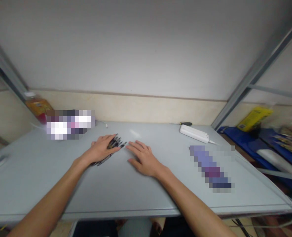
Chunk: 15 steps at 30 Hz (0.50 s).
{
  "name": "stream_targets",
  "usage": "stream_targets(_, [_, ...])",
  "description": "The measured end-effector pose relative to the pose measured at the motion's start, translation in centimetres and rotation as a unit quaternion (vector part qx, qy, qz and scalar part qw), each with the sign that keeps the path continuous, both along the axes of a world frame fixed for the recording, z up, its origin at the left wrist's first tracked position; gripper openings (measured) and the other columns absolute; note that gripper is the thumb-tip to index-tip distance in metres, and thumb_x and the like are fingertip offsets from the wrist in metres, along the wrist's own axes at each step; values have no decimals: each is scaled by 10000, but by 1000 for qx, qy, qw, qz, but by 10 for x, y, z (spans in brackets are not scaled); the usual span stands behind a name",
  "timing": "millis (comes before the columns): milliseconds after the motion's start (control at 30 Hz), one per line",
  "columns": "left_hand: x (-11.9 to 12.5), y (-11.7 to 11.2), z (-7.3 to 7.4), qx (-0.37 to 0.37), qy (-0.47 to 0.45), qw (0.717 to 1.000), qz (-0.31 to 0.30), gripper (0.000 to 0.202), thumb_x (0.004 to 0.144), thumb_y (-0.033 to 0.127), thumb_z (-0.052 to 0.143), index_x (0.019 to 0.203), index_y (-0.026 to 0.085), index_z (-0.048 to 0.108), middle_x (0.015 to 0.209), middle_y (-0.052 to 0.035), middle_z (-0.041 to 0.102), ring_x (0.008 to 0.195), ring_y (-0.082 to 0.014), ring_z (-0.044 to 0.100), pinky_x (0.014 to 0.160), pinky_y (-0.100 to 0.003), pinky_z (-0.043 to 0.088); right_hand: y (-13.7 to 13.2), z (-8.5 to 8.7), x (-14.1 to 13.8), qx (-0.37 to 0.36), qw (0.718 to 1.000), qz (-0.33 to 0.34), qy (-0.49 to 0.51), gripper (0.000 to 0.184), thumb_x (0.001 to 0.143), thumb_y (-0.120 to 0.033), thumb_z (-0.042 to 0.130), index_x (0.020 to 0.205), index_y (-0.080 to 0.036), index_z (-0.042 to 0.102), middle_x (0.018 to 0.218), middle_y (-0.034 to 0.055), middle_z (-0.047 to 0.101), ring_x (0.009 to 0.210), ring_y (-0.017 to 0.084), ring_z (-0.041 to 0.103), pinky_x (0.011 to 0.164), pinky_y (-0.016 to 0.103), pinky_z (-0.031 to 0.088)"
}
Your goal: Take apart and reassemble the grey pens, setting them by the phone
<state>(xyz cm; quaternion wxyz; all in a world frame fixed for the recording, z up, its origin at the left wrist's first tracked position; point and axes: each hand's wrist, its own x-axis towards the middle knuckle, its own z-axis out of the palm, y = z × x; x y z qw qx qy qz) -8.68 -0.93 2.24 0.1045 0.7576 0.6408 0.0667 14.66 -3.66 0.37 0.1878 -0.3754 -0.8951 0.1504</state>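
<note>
A bundle of dark, slim pens (114, 142) lies on the grey table, tips pointing away to the right. My left hand (103, 147) is closed over the bundle, its palm and fingers hiding the middle. Some pen ends stick out past the fingertips and below the wrist. To the right, my right hand (143, 158) rests on the tabletop with fingers stretched out and thumb apart. It holds nothing, and its fingertips come close to the pen tips.
Toward the back right are a white power strip (194, 133) and a screwdriver (185, 123). Blurred-out items cover spots at left and right. A bottle (39, 107) of orange liquid stands back left. A yellow packet (255, 118) lies beyond the right edge. A wall closes off the back.
</note>
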Motion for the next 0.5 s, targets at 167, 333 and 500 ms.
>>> stream_targets(167, [-12,5,-5,-6,-10,999,-36,779,752,693,345,1388,245,298,1429,-77,369,1298,-299,309,1018,-444,264,0,-2,-6,28,999,32,-21,523,896,-392,405,1394,-274,297,1472,33,287,1352,263,164,1009,481,247])
stream_targets(333, [-9,5,-11,-22,21,999,-38,770,790,663,285,1419,225,211,1478,-105,259,1344,-319,218,1013,-528,219,-1,-2,-14,44,997,49,-35,525,907,-413,382,1405,-297,262,1478,38,270,1359,271,150,1003,525,232])
stream_targets(500, [-7,3,-17,6,13,999,-40,763,794,639,315,1416,213,201,1467,-133,276,1332,-312,254,1009,-534,222,-2,-2,-17,45,997,54,-34,504,916,-418,362,1393,-280,278,1451,53,329,1343,270,186,991,537,230])
